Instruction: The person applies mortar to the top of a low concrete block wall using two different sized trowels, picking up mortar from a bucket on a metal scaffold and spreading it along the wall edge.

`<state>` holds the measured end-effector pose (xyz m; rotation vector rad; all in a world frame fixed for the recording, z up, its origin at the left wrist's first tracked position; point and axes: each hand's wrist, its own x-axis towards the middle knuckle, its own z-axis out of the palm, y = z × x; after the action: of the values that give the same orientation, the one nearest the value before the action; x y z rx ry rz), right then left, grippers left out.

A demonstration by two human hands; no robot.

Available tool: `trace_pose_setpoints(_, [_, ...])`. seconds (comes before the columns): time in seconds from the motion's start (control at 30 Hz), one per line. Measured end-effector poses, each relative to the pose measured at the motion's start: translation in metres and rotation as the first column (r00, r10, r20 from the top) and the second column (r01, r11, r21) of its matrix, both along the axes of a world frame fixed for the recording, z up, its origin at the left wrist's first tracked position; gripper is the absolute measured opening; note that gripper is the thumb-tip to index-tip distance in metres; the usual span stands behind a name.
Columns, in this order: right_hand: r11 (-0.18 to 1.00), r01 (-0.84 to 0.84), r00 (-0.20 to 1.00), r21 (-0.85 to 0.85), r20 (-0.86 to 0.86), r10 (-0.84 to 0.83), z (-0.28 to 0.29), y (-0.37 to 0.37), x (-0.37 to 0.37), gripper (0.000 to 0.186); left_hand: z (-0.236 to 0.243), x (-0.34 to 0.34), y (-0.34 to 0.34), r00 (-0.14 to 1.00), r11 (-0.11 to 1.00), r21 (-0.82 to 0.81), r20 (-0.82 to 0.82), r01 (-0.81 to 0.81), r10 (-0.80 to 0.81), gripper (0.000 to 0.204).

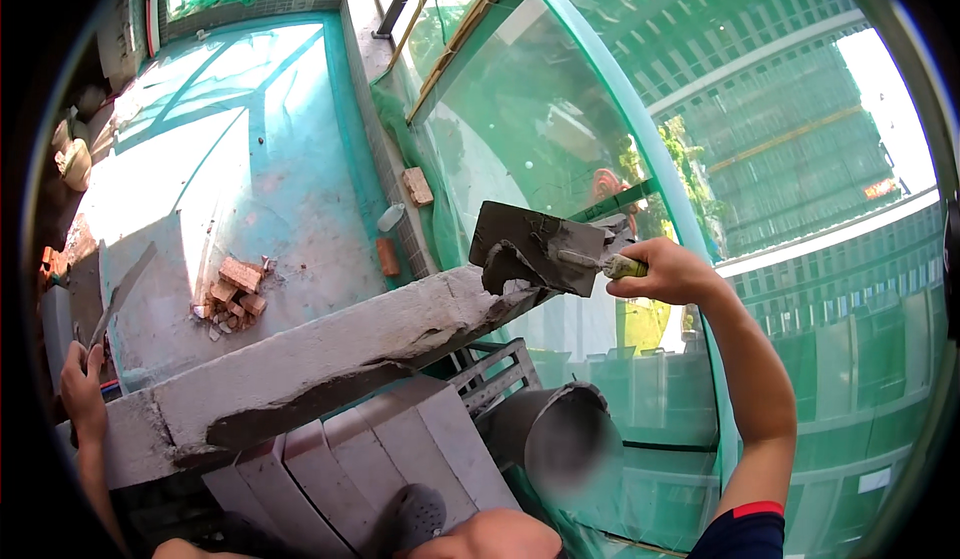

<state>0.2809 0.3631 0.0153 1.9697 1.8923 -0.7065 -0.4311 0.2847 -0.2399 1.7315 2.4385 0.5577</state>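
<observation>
My right hand is closed round the handle of a trowel. Grey mortar clings to its broad rectangular blade, over the right end of a half-height wall. Wet mortar lies smeared in a dark patch along the wall's near side. My left hand, by the wall's left end, grips a long narrow grey blade-like tool that points up and away; its exact kind is unclear. Below the trowel stands a round grey bucket, its inside blurred.
Broken red bricks are heaped on the blue-green floor beyond the wall. Single bricks lie near the low kerb. Green netting and a curved pale pole rise on the right. Pale panels sit beneath me, beside a dark shoe.
</observation>
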Motion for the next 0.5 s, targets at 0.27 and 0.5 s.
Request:
trace_pose_setpoints(0.27, [0.743, -0.621, 0.762, 0.250, 0.415, 0.497, -0.003, -0.022, -0.054, 0.031, 0.008, 0.002, -0.003, 1.000, 0.999, 0.037, 0.005, -0.013, 0.013, 0.036])
trace_pose_setpoints(0.5, [0.465, -0.878, 0.406, 0.116, 0.695, 0.593, -0.048, -0.044, -0.051, 0.040, 0.011, -0.005, -0.009, 0.991, 0.990, 0.060, -0.051, 0.124, -0.121, 0.039])
